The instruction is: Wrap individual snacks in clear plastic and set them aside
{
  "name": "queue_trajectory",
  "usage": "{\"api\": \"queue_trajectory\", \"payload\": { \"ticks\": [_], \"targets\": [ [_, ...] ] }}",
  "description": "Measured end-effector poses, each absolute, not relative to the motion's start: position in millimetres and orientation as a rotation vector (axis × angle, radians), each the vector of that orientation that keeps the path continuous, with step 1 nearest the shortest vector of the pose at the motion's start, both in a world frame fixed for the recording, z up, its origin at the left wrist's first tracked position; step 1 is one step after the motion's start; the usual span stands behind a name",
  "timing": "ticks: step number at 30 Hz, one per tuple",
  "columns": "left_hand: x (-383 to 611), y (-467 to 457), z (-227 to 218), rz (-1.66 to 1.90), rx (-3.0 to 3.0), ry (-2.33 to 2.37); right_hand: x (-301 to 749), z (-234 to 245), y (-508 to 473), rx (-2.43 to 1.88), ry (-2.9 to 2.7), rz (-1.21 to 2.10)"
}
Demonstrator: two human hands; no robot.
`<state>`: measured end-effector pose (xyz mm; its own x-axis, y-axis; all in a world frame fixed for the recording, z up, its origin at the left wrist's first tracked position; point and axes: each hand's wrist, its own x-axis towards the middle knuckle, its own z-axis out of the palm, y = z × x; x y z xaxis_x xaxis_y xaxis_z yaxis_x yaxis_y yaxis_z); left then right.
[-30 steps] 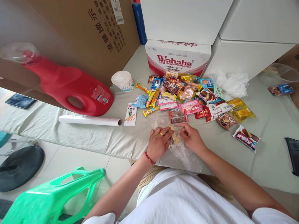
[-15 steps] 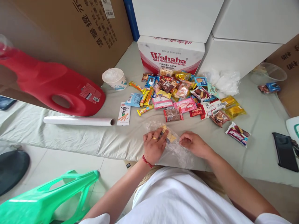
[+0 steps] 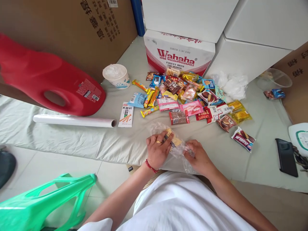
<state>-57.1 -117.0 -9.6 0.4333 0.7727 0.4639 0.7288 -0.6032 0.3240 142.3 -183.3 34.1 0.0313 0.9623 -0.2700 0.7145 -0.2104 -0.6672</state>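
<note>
My left hand rests with curled fingers on a yellow-and-dark snack packet, pressing it down near the table's front edge. Crinkled clear plastic film lies under and around that packet. At its right end, my right hand pinches a gathered part of the film between thumb and fingers. Just beyond both hands is a brown wafer packet, at the near side of a heap of wrapped snacks. A purple-and-white snack packet lies apart, to the right.
A plastic film roll, a white snack packet and a paper cup are left of the heap. Farther left lies a red jug. Behind stands a Wahaha carton. A phone lies right; a green stool is below left.
My right hand has closed on the film and gathered it closer to the packet. My left hand stays on the packet. The whole view has shifted slightly.
</note>
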Motion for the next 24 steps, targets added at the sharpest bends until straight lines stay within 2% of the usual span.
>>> {"api": "queue_trajectory", "payload": {
  "ticks": [5,7,14,19,22,24],
  "targets": [
    [-52.5,-124.7,-10.8,0.850,2.641,1.380,148.6,52.2,-189.3,-1.882,-1.155,1.508],
    [-50.6,-127.1,-11.7,0.842,2.645,1.390,141.0,60.3,-181.5,-1.785,-0.978,1.569],
    [-51.0,-123.4,-17.0,0.929,2.320,1.301,92.2,61.8,-124.9,-1.450,-0.805,1.513],
    [-76.6,-115.1,-12.4,1.146,1.656,1.339,79.9,43.7,-125.7,-1.568,-1.310,1.250],
    [-92.1,-100.8,-8.7,1.162,1.677,1.626,79.7,39.1,-132.0,-1.605,-1.543,1.114],
    [-95.2,-87.6,-6.7,1.038,1.794,1.723,79.8,40.1,-132.1,-1.587,-1.650,1.069]
  ]
}}
